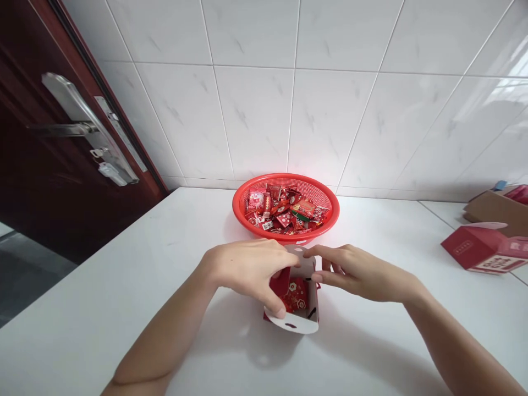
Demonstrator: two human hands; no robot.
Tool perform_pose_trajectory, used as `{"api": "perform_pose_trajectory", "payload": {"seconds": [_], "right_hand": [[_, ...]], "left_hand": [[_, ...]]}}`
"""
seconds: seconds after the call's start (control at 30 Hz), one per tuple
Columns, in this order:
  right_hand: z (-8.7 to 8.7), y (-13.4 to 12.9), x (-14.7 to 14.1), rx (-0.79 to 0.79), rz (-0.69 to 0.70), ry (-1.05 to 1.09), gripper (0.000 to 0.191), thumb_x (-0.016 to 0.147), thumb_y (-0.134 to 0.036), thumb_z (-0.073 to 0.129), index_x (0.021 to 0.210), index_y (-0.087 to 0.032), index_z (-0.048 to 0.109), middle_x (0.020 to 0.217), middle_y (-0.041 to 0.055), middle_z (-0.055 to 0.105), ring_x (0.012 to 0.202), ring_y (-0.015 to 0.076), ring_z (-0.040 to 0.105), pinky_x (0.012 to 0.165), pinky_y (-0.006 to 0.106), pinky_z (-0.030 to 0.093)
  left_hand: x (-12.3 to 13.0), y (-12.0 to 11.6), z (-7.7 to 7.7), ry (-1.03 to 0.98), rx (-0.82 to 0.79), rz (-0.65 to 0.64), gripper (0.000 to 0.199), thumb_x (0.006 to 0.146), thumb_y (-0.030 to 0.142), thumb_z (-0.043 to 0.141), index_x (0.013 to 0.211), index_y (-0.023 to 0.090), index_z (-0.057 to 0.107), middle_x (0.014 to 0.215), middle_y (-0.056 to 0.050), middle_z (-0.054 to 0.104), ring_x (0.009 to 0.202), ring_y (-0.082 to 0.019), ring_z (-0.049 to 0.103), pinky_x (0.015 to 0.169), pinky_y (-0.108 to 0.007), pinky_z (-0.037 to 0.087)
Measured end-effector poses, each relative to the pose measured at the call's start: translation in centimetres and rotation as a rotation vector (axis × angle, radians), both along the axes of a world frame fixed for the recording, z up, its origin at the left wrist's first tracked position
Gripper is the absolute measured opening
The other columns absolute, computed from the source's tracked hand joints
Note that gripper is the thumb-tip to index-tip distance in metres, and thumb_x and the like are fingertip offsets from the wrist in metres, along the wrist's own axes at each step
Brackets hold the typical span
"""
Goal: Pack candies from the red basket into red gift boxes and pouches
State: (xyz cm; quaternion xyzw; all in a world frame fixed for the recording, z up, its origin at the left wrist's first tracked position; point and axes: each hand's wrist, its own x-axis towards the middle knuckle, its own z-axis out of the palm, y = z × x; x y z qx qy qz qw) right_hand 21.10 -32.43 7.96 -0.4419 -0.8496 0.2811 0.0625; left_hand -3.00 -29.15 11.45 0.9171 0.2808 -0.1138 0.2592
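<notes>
A small red cardboard gift box (312,300) stands open on the white tabletop, its pale inner flaps spread at front and back. Inside lies a red packet with a white flower print (297,294). My left hand (247,272) reaches over the box's left side, thumb against the front flap and fingers by the back flap, gripping it. At the right rear corner, my right hand (350,272) has its index finger on the back flap and its thumb at the right rim. Its other fingers are curled and partly hidden.
Behind the box sits a red plastic basket (237,212) heaped with red-wrapped sweets (284,212). On the right stand a closed red gift box (478,247) and a brown carton (495,206). A tiled wall (251,121) runs along the back, and a dark red door (25,165) is at left.
</notes>
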Motion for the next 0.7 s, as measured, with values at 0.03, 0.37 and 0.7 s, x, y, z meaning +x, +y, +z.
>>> {"api": "perform_pose_trajectory", "payload": {"seconds": [0.03, 0.37, 0.7], "right_hand": [[-0.5, -0.3, -0.3, 0.016, -0.038, 0.019, 0.040, 0.105, -0.050, 0.043, 0.131, -0.024, 0.057, 0.085, 0.0032, 0.073, 0.070, 0.0192, 0.065, 0.066, 0.031, 0.047], [-5.6, -1.4, -3.0, 0.316, -0.280, 0.091, 0.034, 0.096, -0.036, 0.063, 0.126, -0.025, 0.052, 0.113, 0.0082, 0.068, 0.078, 0.0213, 0.068, 0.065, 0.034, 0.052], [-8.3, -1.6, -2.1, 0.405, -0.253, 0.596, 0.021, 0.100, -0.033, 0.056, 0.119, -0.024, 0.056, 0.108, 0.0087, 0.072, 0.068, 0.0151, 0.061, 0.067, 0.034, 0.059]], "left_hand": [[0.2, 0.0, -0.1, 0.010, -0.037, -0.002, 0.035, 0.078, 0.047, 0.074, 0.100, 0.022, 0.066, 0.089, -0.001, 0.069, 0.077, -0.020, 0.063, 0.062, -0.027, 0.041], [-0.1, 0.6, -0.3, 0.014, -0.096, 0.067, 0.040, 0.078, 0.059, 0.073, 0.089, 0.021, 0.064, 0.090, -0.003, 0.072, 0.084, -0.022, 0.066, 0.067, -0.028, 0.046], [0.1, 1.3, -0.8, 0.171, 0.058, 0.223, 0.027, 0.080, 0.043, 0.065, 0.068, 0.020, 0.057, 0.071, -0.003, 0.065, 0.063, -0.019, 0.057, 0.052, -0.031, 0.035]]}}
